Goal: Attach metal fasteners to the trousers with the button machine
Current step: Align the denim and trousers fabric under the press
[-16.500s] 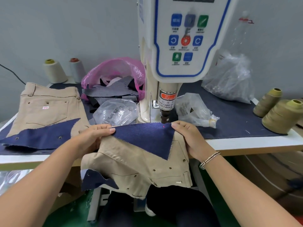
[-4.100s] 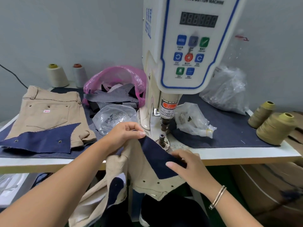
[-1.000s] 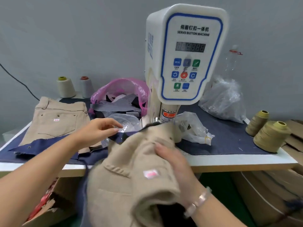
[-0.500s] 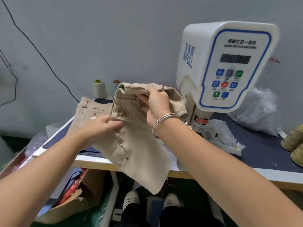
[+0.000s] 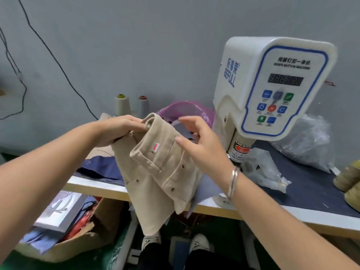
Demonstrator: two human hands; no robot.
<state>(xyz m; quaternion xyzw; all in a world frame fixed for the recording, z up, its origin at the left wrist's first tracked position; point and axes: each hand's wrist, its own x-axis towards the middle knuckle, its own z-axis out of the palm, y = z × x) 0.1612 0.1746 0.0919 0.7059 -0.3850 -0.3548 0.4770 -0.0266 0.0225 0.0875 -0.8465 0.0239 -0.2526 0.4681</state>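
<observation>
Trousers (image 5: 155, 168) between both hands

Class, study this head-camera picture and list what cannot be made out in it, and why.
- Button machine punch and die: hidden behind the right hand.
- Display digits: blurred.
- Trousers red label: too small to read.
- Thread cones: cut off by the right edge.
- Clear bag contents: indistinct through plastic.

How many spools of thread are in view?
4: a cream cone and grey cone stand by the back wall; two olive spools sit at the table's right edge. Others may be hidden.
</observation>
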